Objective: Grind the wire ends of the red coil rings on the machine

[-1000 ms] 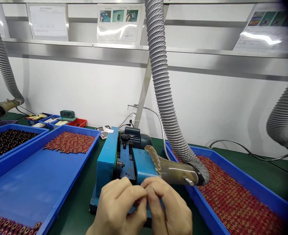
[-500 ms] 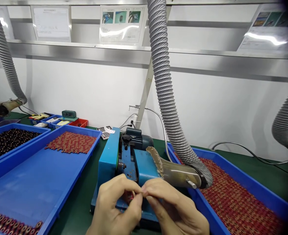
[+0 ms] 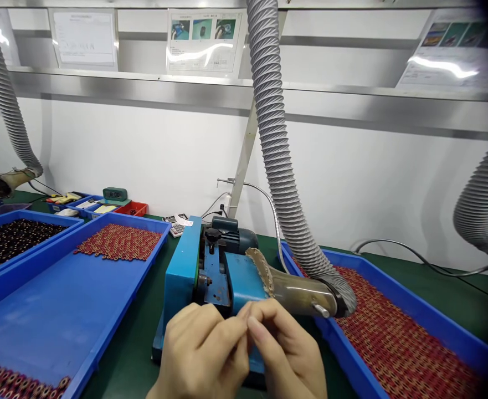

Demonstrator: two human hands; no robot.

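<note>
My left hand (image 3: 204,349) and my right hand (image 3: 287,346) meet at the fingertips just in front of a blue bench machine (image 3: 237,271). Both are closed, with thumbs and fingers pinched together. Whatever lies between the fingertips is hidden. Behind the hands, the machine carries a dark motor (image 3: 241,239) and a black knob (image 3: 212,234). A translucent duct (image 3: 299,292) joins its right side to a grey ribbed hose (image 3: 275,149).
Left stands a blue tray (image 3: 61,307) with small red ring-like parts (image 3: 121,242) at its far and near ends. Another blue tray holds black parts (image 3: 17,238). A right-hand blue tray (image 3: 354,363) is filled with red parts (image 3: 397,332). A calculator (image 3: 177,228) lies behind.
My left hand has turned so its back faces me, covering the small red thing seen by its fingers before. My right hand has curled in and shifted left. The view has shifted slightly.
</note>
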